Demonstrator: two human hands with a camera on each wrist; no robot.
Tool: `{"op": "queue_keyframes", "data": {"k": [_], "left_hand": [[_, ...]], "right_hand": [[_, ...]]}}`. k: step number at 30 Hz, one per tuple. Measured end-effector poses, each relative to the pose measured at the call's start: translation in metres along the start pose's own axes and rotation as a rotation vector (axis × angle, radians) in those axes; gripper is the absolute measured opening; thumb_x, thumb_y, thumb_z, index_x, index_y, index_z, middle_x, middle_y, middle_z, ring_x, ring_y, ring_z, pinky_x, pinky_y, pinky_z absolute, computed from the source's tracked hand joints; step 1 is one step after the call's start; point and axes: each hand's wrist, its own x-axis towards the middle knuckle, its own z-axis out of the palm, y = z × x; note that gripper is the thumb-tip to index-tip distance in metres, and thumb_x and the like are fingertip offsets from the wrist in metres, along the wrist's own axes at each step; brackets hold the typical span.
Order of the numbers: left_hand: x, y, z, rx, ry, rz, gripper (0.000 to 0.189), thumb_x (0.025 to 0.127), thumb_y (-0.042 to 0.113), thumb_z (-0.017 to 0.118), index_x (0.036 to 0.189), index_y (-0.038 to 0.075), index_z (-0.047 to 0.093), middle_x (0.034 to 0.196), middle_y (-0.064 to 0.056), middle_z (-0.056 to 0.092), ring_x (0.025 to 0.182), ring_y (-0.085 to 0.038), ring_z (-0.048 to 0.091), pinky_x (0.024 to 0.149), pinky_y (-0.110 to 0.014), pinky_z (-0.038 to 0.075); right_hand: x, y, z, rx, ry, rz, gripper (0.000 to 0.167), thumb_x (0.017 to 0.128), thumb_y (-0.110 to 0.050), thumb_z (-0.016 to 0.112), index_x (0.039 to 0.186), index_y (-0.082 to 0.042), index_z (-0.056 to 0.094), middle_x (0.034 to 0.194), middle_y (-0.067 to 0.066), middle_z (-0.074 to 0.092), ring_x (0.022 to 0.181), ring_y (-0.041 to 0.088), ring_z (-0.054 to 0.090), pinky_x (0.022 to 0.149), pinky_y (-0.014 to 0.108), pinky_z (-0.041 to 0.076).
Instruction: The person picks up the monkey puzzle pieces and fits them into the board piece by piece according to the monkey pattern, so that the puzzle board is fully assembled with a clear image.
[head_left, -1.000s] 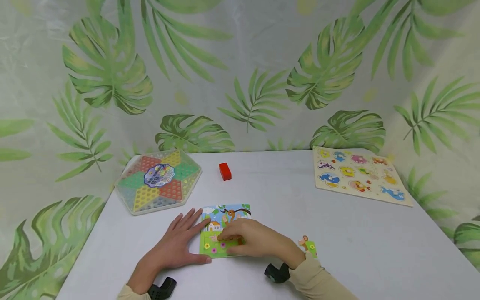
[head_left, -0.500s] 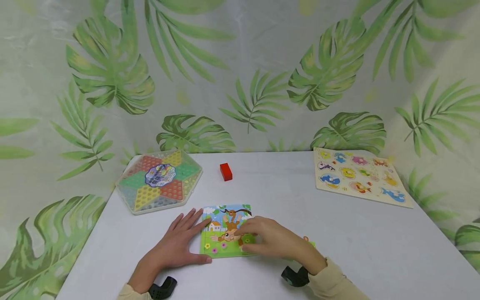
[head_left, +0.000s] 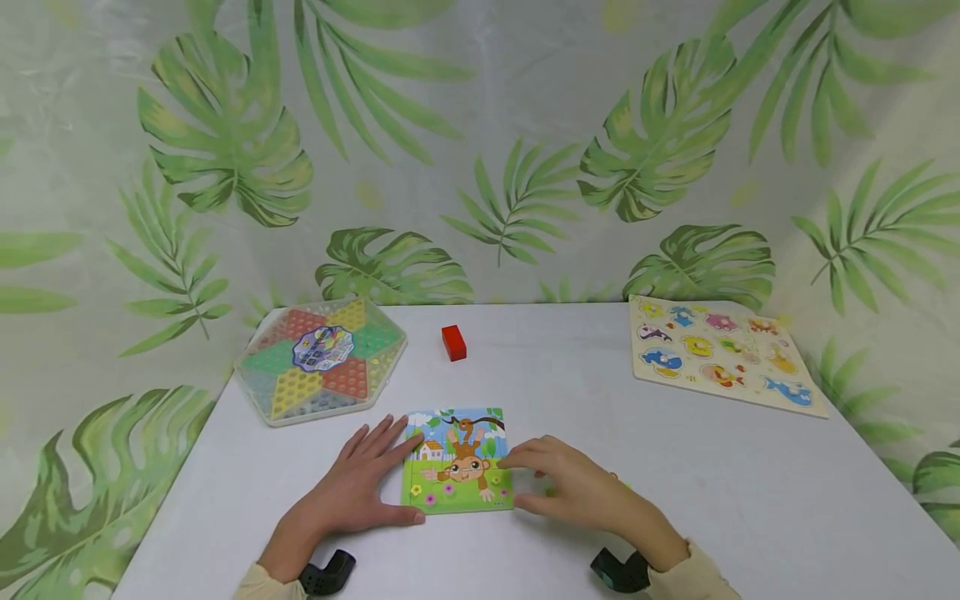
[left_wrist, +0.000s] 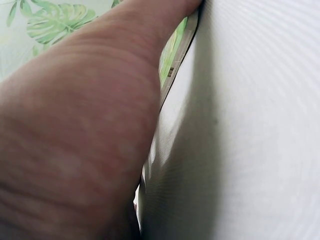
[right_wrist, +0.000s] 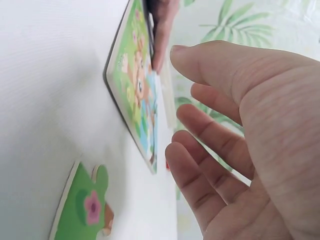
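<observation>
A square jigsaw puzzle (head_left: 465,471) with a hanging monkey, a house and flowers lies in front of the person. The left hand (head_left: 365,479) rests along its left side, fingers spread, fingertips at the upper left edge and thumb at the lower left corner. At the right edge hovers the right hand (head_left: 566,483), its fingers loosely bent and nothing between them in the right wrist view. A loose green puzzle piece (right_wrist: 85,207) with a pink flower lies on the table near the right hand, mostly hidden behind it in the head view.
A hexagonal Chinese checkers board (head_left: 322,362) lies at the back left. Behind the puzzle sits a red block (head_left: 453,342). At the back right is a wooden peg puzzle board (head_left: 723,354) with sea animals. A leaf-print curtain (head_left: 517,125) hangs behind the white table.
The right hand has drawn back to the right from over the puzzle, uncovering the monkey's face and arm. The left hand has stayed in place.
</observation>
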Motion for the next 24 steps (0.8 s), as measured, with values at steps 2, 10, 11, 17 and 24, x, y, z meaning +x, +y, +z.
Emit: {"op": "queue_keyframes", "data": {"k": [2, 10, 11, 17, 24], "left_hand": [[0.0, 0.0, 0.0, 0.0, -0.001, -0.002, 0.11, 0.073, 0.086, 0.068, 0.161, 0.027, 0.039, 0.173, -0.004, 0.02, 0.161, -0.032, 0.011, 0.128, -0.059, 0.008], [-0.001, -0.001, 0.0, -0.001, 0.015, 0.02, 0.109, 0.073, 0.085, 0.068, 0.16, 0.025, 0.041, 0.172, -0.006, 0.021, 0.16, -0.033, 0.013, 0.128, -0.06, 0.011], [-0.001, -0.001, 0.0, -0.002, 0.017, 0.022, 0.109, 0.073, 0.085, 0.068, 0.16, 0.025, 0.041, 0.172, -0.006, 0.022, 0.16, -0.034, 0.014, 0.128, -0.06, 0.011], [0.0, -0.001, 0.0, -0.005, 0.01, 0.022, 0.11, 0.073, 0.085, 0.068, 0.16, 0.025, 0.04, 0.173, -0.006, 0.021, 0.16, -0.034, 0.013, 0.128, -0.06, 0.01], [0.0, 0.0, -0.001, -0.006, 0.009, 0.022, 0.109, 0.074, 0.083, 0.069, 0.16, 0.024, 0.04, 0.172, -0.007, 0.021, 0.16, -0.033, 0.013, 0.128, -0.059, 0.01]], "right_hand": [[-0.004, 0.002, 0.0, 0.014, 0.004, 0.018, 0.038, 0.093, -0.026, 0.078, 0.13, -0.019, 0.071, 0.128, -0.008, 0.066, 0.115, 0.014, 0.058, 0.086, 0.028, 0.057], [-0.015, 0.017, 0.005, 0.027, 0.074, 0.083, 0.041, 0.093, -0.026, 0.079, 0.131, -0.016, 0.07, 0.133, -0.003, 0.066, 0.103, 0.013, 0.059, 0.083, 0.027, 0.056], [-0.015, 0.018, 0.006, 0.021, 0.077, 0.082, 0.041, 0.092, -0.026, 0.079, 0.131, -0.016, 0.07, 0.133, -0.003, 0.067, 0.102, 0.013, 0.059, 0.083, 0.027, 0.055], [-0.021, 0.027, 0.005, 0.066, 0.073, 0.077, 0.042, 0.092, -0.026, 0.08, 0.132, -0.017, 0.069, 0.127, -0.004, 0.068, 0.093, 0.011, 0.059, 0.077, 0.024, 0.055], [-0.029, 0.039, 0.0, 0.113, 0.063, 0.078, 0.043, 0.092, -0.031, 0.08, 0.131, -0.017, 0.068, 0.122, -0.004, 0.069, 0.092, 0.008, 0.062, 0.073, 0.022, 0.057]]}}
